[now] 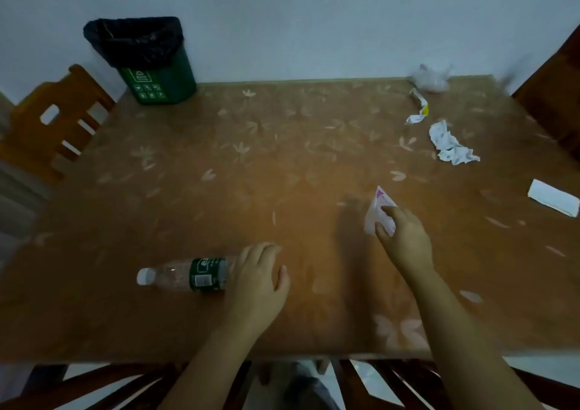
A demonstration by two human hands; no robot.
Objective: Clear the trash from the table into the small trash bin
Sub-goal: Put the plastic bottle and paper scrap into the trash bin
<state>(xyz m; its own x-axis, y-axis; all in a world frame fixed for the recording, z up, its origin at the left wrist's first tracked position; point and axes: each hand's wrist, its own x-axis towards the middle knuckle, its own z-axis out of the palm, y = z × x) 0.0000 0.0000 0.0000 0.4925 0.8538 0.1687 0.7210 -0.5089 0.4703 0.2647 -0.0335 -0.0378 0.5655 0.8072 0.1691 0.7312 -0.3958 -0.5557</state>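
A small green trash bin (157, 74) with a black liner stands at the table's far left corner. A clear plastic bottle (185, 274) with a green label and white cap lies on its side near the front edge; my left hand (257, 281) wraps its base end. My right hand (405, 240) pinches a white and pink wrapper (378, 209), lifted a little off the table. At the far right lie a crumpled white paper (448, 146), a torn strip with yellow on it (419, 108), a clear crumpled plastic wad (430, 77) and a folded white paper (554, 197).
The brown table (251, 165) with a leaf pattern stands against a pale wall. A wooden chair (47, 124) stands at the left, another chair (552, 80) at the right, and chair rails show below the front edge.
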